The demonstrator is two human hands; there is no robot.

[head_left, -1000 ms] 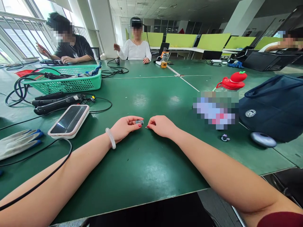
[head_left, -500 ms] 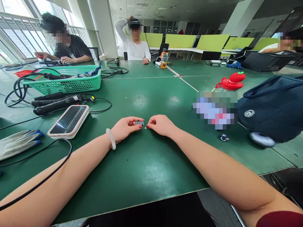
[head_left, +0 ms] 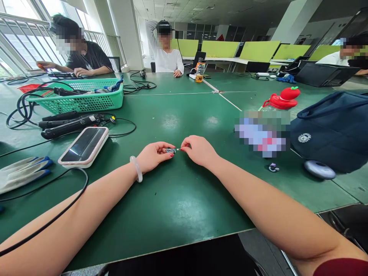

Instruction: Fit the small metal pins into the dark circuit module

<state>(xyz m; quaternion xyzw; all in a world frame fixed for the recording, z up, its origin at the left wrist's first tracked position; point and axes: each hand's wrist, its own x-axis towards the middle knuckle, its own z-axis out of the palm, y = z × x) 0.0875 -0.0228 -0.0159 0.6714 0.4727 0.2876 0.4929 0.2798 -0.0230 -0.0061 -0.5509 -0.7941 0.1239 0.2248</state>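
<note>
Between thumb and fingers, my left hand (head_left: 156,156) pinches a small dark circuit board (head_left: 170,150) above the green table (head_left: 161,214). A white bangle is on that wrist. Just to the right, my right hand (head_left: 199,150) is closed in a pinch on a tiny light-coloured piece (head_left: 178,149), whose tip points at the board's right end. A narrow gap seems to lie between piece and board. What the piece is, is too small to tell.
Left lie a phone (head_left: 84,147), gloves (head_left: 24,172), black tools (head_left: 71,124), a green basket (head_left: 83,100) and cables. A cable crosses my left forearm. Right are a red-lidded bottle (head_left: 280,101), a dark bag (head_left: 333,130) and an oval case (head_left: 319,170). Three people sit beyond.
My right hand has risen slightly, and its small piece now lines up with the board's end. The left hand has barely moved. One person's hand at the far left has shifted outward.
</note>
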